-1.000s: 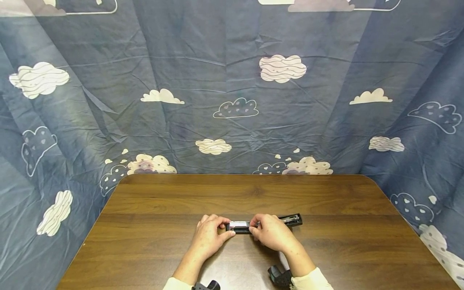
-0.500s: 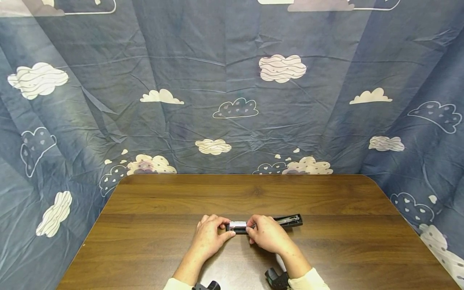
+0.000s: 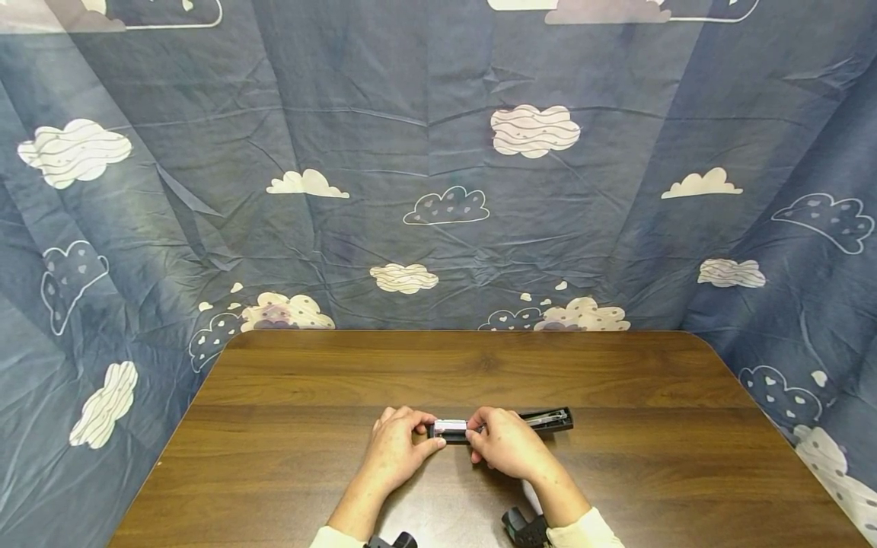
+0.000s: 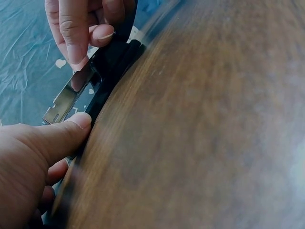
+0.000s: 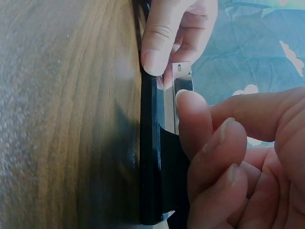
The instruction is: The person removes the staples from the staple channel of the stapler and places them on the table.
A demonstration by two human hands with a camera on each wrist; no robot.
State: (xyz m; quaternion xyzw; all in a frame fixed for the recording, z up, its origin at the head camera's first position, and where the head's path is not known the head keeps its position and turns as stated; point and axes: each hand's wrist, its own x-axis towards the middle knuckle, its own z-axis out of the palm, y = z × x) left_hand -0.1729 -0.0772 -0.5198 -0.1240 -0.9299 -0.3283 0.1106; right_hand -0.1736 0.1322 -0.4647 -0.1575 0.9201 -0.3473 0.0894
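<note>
An opened black stapler (image 3: 548, 420) lies lengthwise on the table, its top folded back to the right. Its shiny metal staple channel (image 4: 66, 102) stands over the black base (image 5: 150, 143). At the left end, my left hand (image 3: 397, 443) grips the base between thumb and fingers. The thumb and index finger of my right hand (image 3: 508, 443) pinch the metal channel around the stapler's middle, and that hand hides the hinge part in the head view. Whether loose staples sit under the right fingertips cannot be seen.
The brown wooden table (image 3: 308, 380) spreads around the stapler. A blue cloth with cloud prints (image 3: 438, 152) hangs behind and at both sides. Black wrist devices (image 3: 526, 527) are strapped near both cream sleeves (image 3: 585, 530).
My right hand has shifted slightly left along the stapler's metal channel, leaving more of the folded-back top visible. My left hand has kept its place on the base.
</note>
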